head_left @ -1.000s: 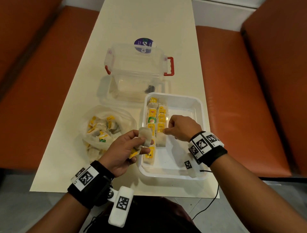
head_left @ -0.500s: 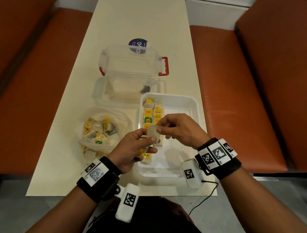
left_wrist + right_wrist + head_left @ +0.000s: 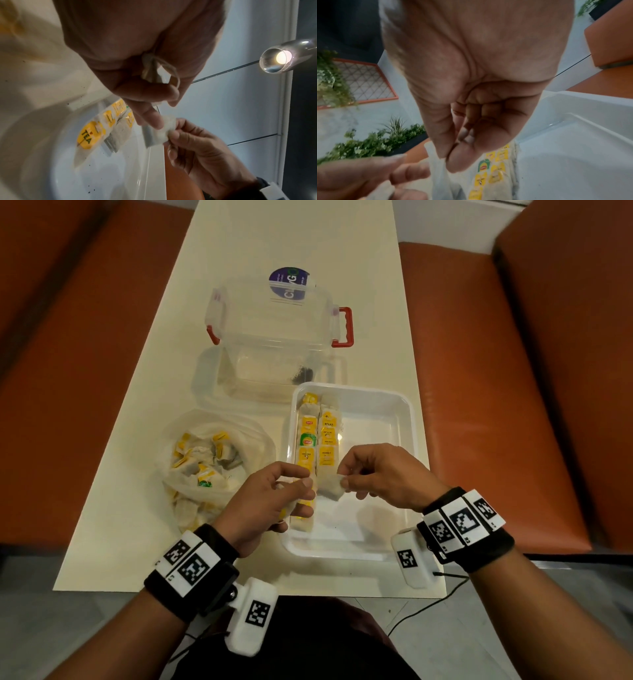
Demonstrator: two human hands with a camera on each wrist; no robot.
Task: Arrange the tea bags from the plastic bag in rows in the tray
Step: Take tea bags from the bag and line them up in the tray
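— What are the hands doing?
— The right hand (image 3: 383, 474) pinches one corner of a tea bag (image 3: 330, 486) between thumb and forefinger, just above the near half of the white tray (image 3: 407, 419), at the centre of the head view. The left hand (image 3: 270, 501) is curled round more tea bags (image 3: 152, 70), its fingertip touching the same bag.
— And the rest?
— Two rows (image 3: 317, 436) lie along the tray's left side. The plastic bag (image 3: 212, 460), with more bags inside, sits left of the tray on the table (image 3: 291, 234). A clear box (image 3: 274, 337) with red clips stands above them.
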